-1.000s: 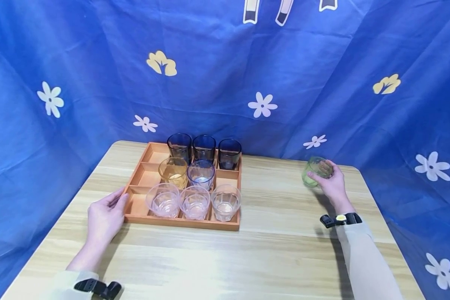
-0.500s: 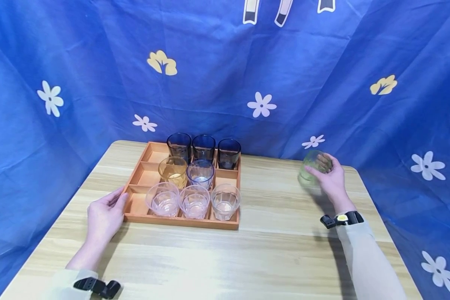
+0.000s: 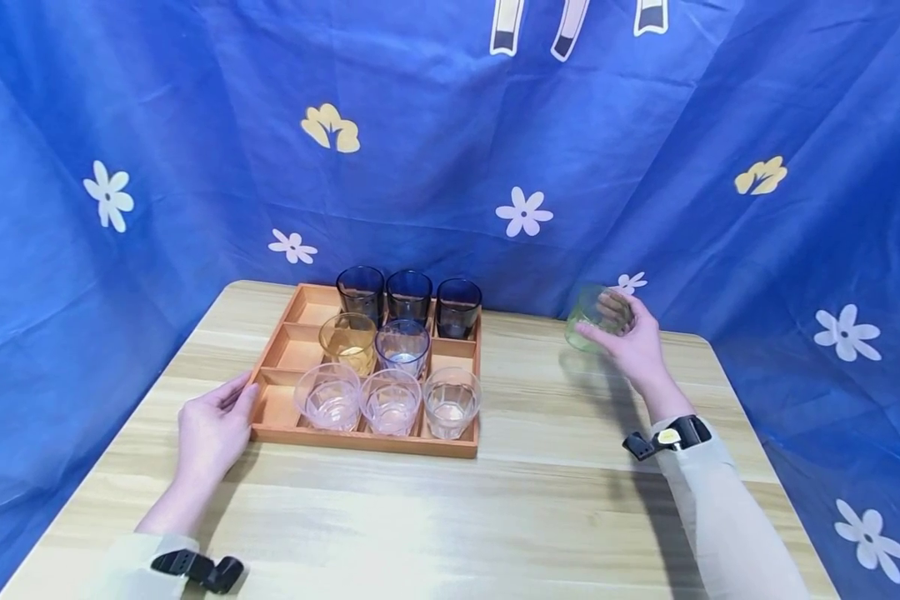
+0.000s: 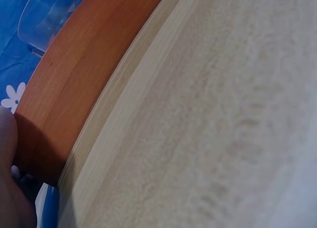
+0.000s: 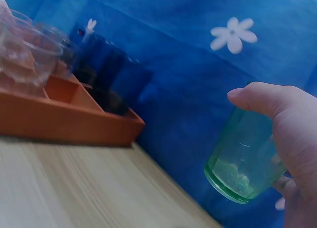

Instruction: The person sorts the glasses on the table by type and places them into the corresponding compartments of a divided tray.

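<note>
My right hand grips a green glass tumbler with thumb and fingers around its side, held above the back right of the table. The right wrist view shows the glass tilted, its base off the tabletop. My left hand holds the front left corner of a wooden compartment tray by its side wall. Three dark glasses stand in the tray's back row. An amber glass and a blue-tinted glass are in the middle row, and three clear glasses in the front row.
The light wooden table reaches back to a blue curtain printed with flowers, which also hangs along both sides. The tray takes up the back left part of the table.
My right hand has lifted the green glass off the table and moved it left toward the tray. The left hand and the tray stay in place.
</note>
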### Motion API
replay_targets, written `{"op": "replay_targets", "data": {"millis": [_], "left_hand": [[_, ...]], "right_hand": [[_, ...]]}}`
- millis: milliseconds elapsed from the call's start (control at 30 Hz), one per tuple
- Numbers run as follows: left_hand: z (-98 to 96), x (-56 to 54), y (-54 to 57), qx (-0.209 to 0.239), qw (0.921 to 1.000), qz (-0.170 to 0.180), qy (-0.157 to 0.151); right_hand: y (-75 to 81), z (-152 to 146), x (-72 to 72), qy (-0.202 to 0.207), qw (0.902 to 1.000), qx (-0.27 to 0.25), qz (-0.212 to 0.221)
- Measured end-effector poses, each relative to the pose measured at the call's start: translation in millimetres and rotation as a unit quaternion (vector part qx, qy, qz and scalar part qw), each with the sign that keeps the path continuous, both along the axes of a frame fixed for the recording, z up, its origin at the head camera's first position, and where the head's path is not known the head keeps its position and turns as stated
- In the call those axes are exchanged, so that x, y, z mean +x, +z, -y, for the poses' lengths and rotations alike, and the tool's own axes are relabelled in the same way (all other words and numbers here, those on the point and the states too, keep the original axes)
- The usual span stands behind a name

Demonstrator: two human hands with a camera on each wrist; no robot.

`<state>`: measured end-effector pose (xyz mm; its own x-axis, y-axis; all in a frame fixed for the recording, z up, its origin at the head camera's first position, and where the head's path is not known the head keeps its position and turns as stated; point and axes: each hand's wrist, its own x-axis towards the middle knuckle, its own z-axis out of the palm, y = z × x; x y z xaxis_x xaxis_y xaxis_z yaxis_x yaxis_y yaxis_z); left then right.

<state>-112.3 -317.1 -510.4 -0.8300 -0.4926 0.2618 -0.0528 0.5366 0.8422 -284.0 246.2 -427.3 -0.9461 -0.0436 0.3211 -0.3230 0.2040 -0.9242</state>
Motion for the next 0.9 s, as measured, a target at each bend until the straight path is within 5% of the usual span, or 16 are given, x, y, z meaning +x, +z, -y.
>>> {"op": "replay_targets", "data": {"millis": [300,900], "left_hand": [[-2.4,-1.7,-1.6,0.000,0.9999,-0.010,0.002],[0.5,-1.1,-1.6,-0.005,0.9999,-0.016,-0.001]], "right_hand": [[12.0,36,4.8,0.042,0.9990,-0.004,-0.014],[7.1,107,24.3,0.131,0.9912,-0.016,-0.009]]}}
